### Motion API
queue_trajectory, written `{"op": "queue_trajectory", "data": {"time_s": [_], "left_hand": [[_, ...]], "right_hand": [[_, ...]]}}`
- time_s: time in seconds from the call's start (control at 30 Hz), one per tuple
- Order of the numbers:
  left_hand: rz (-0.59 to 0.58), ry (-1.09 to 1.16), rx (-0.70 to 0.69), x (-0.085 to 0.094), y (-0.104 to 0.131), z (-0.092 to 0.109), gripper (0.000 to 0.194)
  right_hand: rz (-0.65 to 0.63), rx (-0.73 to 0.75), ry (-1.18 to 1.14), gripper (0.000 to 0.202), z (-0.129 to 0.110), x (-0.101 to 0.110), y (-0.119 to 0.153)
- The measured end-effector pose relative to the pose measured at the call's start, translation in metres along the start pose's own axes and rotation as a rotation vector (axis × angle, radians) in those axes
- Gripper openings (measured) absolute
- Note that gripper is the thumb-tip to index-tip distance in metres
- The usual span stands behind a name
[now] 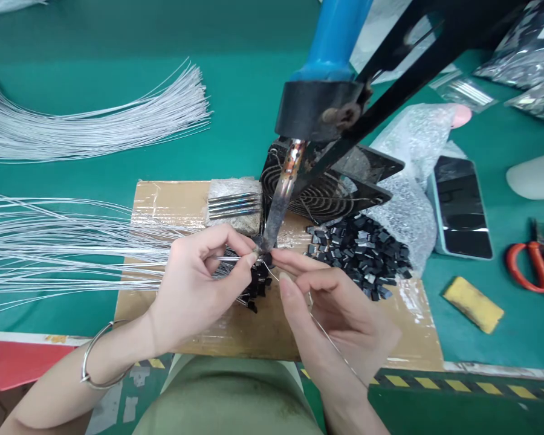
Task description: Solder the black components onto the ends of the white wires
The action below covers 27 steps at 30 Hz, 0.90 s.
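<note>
White wires lie in two sheaves at left: a far bundle [131,124], dense and curved, its cut ends flaring on the green worktop [236,103], and a near spread [72,241], looser, trailing onto brown cardboard [199,338] with glossy tape. A person's left hand [208,272], a metal bangle at its wrist, has thumb and forefinger clamped on one white wire [229,258] near its end, just beside the tip of a blue-handled soldering iron [281,199]. The wire looks light, slim and springy, best gripped close behind its end, clear of metal that may be hot. Beyond that hand, dark-tinted metal rods [234,205] rest on a rough, pale block [249,226]; small black pieces [256,287] cluster beneath the fingers. At right of the tip, the right hand [340,308] has thumb and fingers closed on a fine silvery strand [333,344], seemingly soft and easily bent, best fed from near its end; whether its forefinger touches the work cannot be told. Farther right are a grilled black fan [317,196], a heap of angular black parts [367,257], crinkled bubble wrap [412,175], a phone [462,205], a scuffed yellow sponge [474,304] and red-handled pliers [532,266].
</note>
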State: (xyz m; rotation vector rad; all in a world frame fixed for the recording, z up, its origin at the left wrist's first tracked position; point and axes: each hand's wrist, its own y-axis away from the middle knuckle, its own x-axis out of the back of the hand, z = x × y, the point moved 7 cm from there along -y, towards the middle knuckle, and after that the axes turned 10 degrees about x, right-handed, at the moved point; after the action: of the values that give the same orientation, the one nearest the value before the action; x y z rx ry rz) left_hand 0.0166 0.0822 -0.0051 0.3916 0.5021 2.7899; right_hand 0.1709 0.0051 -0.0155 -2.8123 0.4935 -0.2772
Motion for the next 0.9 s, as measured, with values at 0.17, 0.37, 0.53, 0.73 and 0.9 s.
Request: {"op": "queue_trajectory", "data": {"time_s": [0.17, 0.37, 0.53, 0.73, 0.9], "left_hand": [[0.010, -0.001, -0.009, -0.0005, -0.0014, 0.0021, 0.011], [0.012, -0.035, 0.001, -0.0008, -0.0019, 0.0010, 0.011], [0.012, -0.030, -0.008, -0.0007, -0.0014, 0.0019, 0.010], [0.017, -0.025, -0.015, -0.0004, -0.0003, 0.0026, 0.011], [0.016, -0.025, -0.025, -0.0001, 0.0012, 0.0026, 0.011]], "right_hand": [[-0.003, 0.002, 0.025, 0.017, 0.0013, 0.0006, 0.0002], [-0.020, 0.062, 0.072, 0.019, -0.0002, -0.0011, 0.0009], [-0.022, 0.102, 0.113, 0.020, -0.0034, -0.0012, 0.0009], [-0.024, 0.112, 0.138, 0.019, -0.0054, -0.0011, 0.0007], [-0.023, 0.122, 0.141, 0.020, -0.0063, -0.0012, 0.0006]]}}
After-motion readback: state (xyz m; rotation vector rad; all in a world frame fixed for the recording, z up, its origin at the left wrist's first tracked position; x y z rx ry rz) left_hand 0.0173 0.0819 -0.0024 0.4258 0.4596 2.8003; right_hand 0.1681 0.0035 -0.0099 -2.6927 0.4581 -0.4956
